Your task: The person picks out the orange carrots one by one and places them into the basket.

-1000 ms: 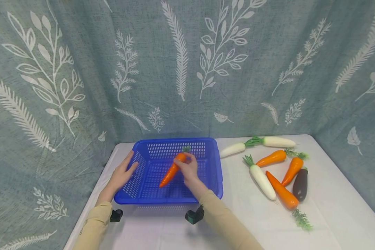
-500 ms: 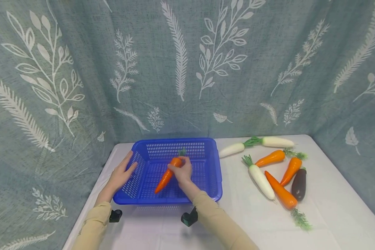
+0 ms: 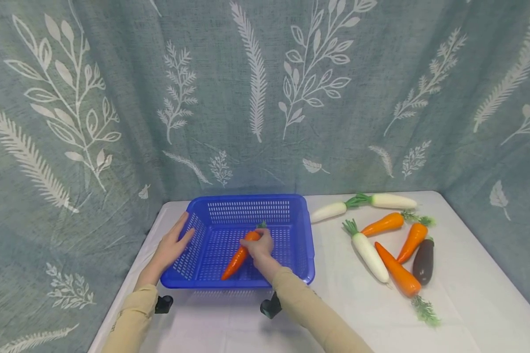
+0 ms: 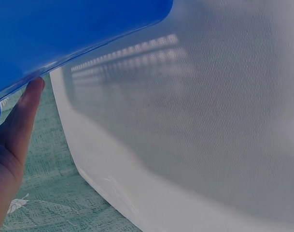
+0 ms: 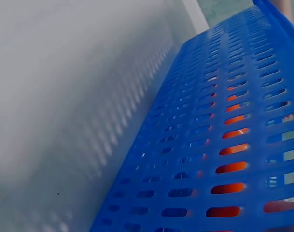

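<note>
Carrot (image 3: pixel 238 260) is slanting inside the blue basket (image 3: pixel 203 284), right hand (image 3: pixel 261 246) pinching its thick end; left hand (image 3: pixel 170 247), outstretched, is touching the basket.

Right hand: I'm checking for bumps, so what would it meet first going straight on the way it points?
Straight on, the right hand, holding a carrot, would probably meet the blue basket's far wall; if it slopes down, the basket floor may come first. Depth is unclear.

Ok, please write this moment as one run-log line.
right hand: holds carrot in basket | left hand: touches basket | on table: radishes, eggplant, more carrots
</note>
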Demonstrator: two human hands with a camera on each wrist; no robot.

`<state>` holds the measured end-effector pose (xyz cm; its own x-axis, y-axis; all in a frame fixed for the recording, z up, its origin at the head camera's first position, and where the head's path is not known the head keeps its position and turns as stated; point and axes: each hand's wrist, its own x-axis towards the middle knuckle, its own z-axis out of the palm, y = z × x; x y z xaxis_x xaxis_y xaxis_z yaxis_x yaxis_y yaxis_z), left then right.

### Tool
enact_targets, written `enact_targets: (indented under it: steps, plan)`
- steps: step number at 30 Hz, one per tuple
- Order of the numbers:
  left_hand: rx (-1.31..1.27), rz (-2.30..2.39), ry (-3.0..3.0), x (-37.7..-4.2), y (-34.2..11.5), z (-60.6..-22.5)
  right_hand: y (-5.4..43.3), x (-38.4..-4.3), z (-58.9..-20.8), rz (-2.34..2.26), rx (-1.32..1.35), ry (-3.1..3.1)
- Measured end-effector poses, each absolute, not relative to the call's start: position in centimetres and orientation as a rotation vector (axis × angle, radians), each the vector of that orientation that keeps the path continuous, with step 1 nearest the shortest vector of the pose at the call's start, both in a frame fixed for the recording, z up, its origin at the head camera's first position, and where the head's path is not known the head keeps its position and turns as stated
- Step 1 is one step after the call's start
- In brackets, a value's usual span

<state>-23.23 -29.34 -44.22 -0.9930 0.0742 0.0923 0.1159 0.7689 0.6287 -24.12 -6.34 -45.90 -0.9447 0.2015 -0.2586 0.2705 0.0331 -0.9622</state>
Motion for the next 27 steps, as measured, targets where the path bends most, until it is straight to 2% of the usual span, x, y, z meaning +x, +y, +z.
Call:
enact_targets:
  steps: [11,27]
  plan:
    - [-0.15,-1.025,-2.901,-23.32,-29.31,-44.16,-6.65,-24.28,-45.88,-1.96,0.55,2.36]
    - [-0.143,-1.031,-2.911,-23.38,-29.27,-44.19,-6.7,-24.46,-46.2,-1.886,0.405,2.344]
